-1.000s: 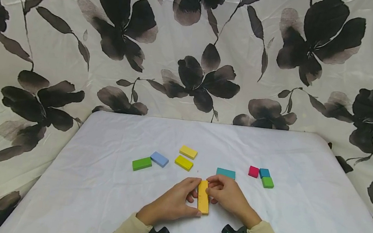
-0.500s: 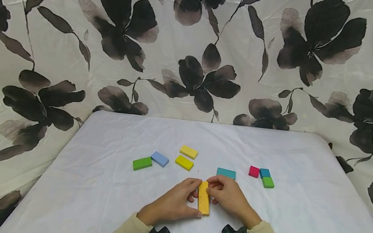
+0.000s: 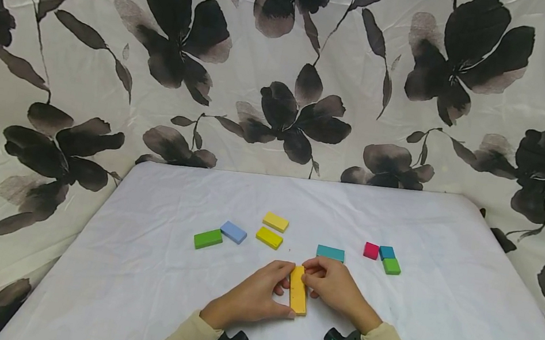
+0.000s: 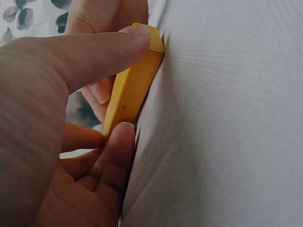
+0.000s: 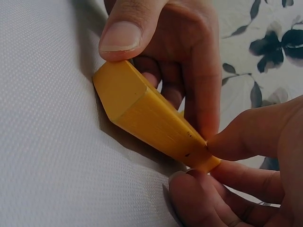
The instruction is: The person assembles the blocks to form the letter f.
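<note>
A long yellow block (image 3: 298, 291) lies lengthwise between both hands, low over the white tabletop; whether its whole underside touches the cloth I cannot tell. My left hand (image 3: 258, 290) holds it from the left, thumb at the near end and index finger at the far end. In the left wrist view, that thumb (image 4: 109, 52) presses on the end of the block. My right hand (image 3: 334, 286) pinches the far end from the right. The right wrist view shows the block (image 5: 156, 125) close up, with the right fingertips at its far end.
Beyond the hands lie a teal block (image 3: 330, 252), two yellow blocks (image 3: 269, 237), a light blue block (image 3: 233, 232) and a green block (image 3: 207, 239). To the right sit small red (image 3: 371, 250), blue (image 3: 386, 253) and green (image 3: 391, 266) blocks. Floral cloth hangs behind the table (image 3: 128, 301).
The yellow block has shifted a tiny bit toward the near side. Both hands keep their hold almost unmoved, and the other blocks stay in place.
</note>
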Demonstrator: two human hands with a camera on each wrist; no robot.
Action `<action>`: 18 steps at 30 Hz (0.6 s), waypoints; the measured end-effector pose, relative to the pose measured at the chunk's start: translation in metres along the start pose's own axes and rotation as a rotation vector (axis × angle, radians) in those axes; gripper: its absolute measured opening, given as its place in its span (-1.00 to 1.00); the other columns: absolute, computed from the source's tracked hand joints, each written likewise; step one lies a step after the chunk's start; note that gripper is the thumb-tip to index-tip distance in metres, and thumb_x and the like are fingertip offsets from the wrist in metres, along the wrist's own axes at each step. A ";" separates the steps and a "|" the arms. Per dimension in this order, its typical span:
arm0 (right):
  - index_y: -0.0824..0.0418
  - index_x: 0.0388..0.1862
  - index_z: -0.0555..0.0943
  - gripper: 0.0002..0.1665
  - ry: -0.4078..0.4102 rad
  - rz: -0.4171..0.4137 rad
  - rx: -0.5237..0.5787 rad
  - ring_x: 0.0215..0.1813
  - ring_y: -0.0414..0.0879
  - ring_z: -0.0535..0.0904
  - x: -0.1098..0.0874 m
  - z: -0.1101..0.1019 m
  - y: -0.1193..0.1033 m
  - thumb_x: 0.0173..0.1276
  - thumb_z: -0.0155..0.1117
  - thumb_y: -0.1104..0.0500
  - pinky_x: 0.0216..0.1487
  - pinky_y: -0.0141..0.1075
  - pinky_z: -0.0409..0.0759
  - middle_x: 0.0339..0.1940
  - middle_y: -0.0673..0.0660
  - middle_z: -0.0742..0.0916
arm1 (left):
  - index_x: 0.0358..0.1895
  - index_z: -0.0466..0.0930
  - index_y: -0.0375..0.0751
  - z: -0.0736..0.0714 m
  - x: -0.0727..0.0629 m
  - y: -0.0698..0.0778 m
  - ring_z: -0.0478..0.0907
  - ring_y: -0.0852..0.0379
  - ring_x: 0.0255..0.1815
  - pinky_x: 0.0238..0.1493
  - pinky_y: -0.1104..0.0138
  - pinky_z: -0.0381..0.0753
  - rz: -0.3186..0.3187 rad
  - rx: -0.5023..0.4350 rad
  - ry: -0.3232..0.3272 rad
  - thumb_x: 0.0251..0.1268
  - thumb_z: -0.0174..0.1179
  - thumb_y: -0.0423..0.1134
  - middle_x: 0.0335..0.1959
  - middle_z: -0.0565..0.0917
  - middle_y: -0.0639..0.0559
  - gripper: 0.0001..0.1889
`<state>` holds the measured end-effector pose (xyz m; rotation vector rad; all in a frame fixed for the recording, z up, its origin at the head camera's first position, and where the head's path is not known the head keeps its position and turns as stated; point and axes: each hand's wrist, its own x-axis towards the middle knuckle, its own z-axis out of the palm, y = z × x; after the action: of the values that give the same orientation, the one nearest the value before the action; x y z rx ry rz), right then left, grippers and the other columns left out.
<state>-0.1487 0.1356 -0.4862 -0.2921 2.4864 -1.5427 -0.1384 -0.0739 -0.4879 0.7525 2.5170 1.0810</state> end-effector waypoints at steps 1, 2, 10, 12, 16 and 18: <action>0.35 0.01 0.64 -0.73 0.001 0.000 -0.001 -0.42 -0.08 0.62 0.000 0.000 0.000 0.35 0.31 0.28 -0.37 -0.27 0.67 -0.34 0.07 0.69 | 0.47 0.30 -0.28 0.000 0.000 0.000 0.47 0.34 -0.13 -0.05 0.46 0.54 0.002 0.002 0.000 0.07 0.54 -0.01 0.13 0.43 0.13 -0.07; 0.34 0.01 0.64 -0.73 0.002 0.003 -0.002 -0.43 -0.08 0.62 0.000 0.000 0.000 0.35 0.31 0.28 -0.37 -0.27 0.67 -0.35 0.07 0.69 | 0.47 0.30 -0.27 0.000 0.000 0.000 0.47 0.34 -0.13 -0.05 0.46 0.54 0.004 0.004 0.000 0.07 0.54 0.00 0.12 0.43 0.13 -0.07; 0.34 0.00 0.64 -0.72 0.002 0.018 -0.005 -0.43 -0.08 0.62 -0.001 0.000 -0.001 0.35 0.33 0.26 -0.37 -0.26 0.67 -0.34 0.06 0.70 | 0.48 0.30 -0.25 0.000 0.000 0.000 0.45 0.34 -0.13 -0.05 0.46 0.53 -0.010 0.002 -0.009 0.04 0.56 0.01 0.11 0.44 0.15 -0.05; 0.34 0.00 0.65 -0.72 0.003 0.016 -0.008 -0.44 -0.08 0.62 -0.001 0.000 -0.001 0.35 0.33 0.26 -0.38 -0.26 0.67 -0.35 0.06 0.69 | 0.48 0.30 -0.25 0.000 0.000 0.000 0.45 0.35 -0.13 -0.05 0.46 0.53 -0.009 0.003 -0.009 0.03 0.56 0.01 0.11 0.44 0.16 -0.05; 0.34 -0.01 0.65 -0.73 0.009 0.019 -0.005 -0.45 -0.08 0.62 -0.001 0.000 -0.001 0.34 0.32 0.27 -0.39 -0.26 0.67 -0.36 0.06 0.69 | 0.49 0.29 -0.23 0.000 0.000 -0.001 0.46 0.36 -0.12 -0.03 0.46 0.53 -0.003 0.016 -0.006 0.05 0.55 0.03 0.12 0.45 0.17 -0.05; 0.34 -0.01 0.65 -0.73 0.012 0.022 -0.003 -0.45 -0.08 0.62 -0.001 0.000 -0.001 0.34 0.32 0.28 -0.39 -0.26 0.67 -0.36 0.06 0.69 | 0.49 0.29 -0.23 0.000 0.000 -0.001 0.46 0.36 -0.12 -0.03 0.46 0.53 0.003 0.023 -0.004 0.05 0.54 0.04 0.12 0.45 0.18 -0.05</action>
<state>-0.1477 0.1355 -0.4856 -0.2561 2.4930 -1.5374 -0.1387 -0.0750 -0.4887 0.7647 2.5294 1.0523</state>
